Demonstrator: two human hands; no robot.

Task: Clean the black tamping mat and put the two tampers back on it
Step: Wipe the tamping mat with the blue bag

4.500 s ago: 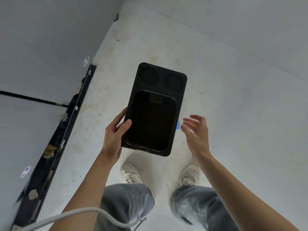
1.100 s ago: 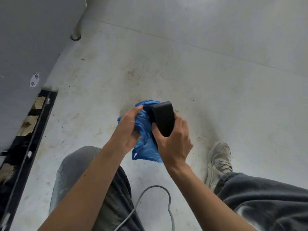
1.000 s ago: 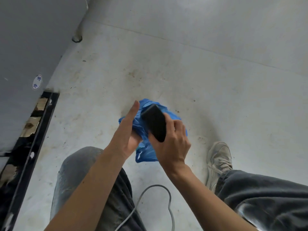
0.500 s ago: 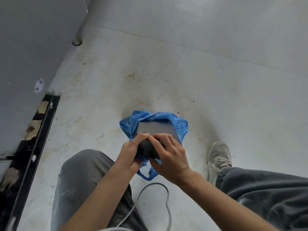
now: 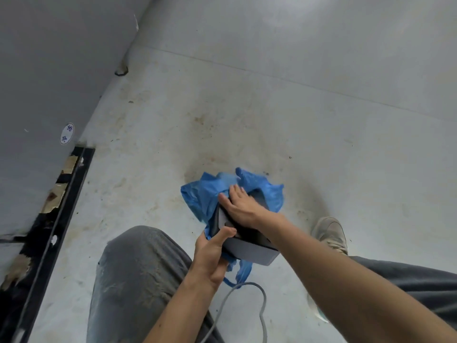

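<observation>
black tamping mat [image 5: 249, 246]: tilted over the blue plastic bag, its near end raised toward the person, its far end down inside the bag's open mouth
left hand [image 5: 212, 256]: clasps the mat's near left corner, thumb laid along the top edge, fingers hidden underneath
right hand [image 5: 241, 206]: lies flat and spread on the mat's surface, fingers straight and reaching toward the bag's far rim, not curled around anything
blue plastic bag [image 5: 205, 194]: crumpled on the stained floor [image 5: 247, 107], wrapped around the mat's far end, one handle loop hanging below the mat
tampers: not in view
knee [image 5: 138, 263]: left of the mat
shoe [image 5: 330, 231]: right of the mat
</observation>
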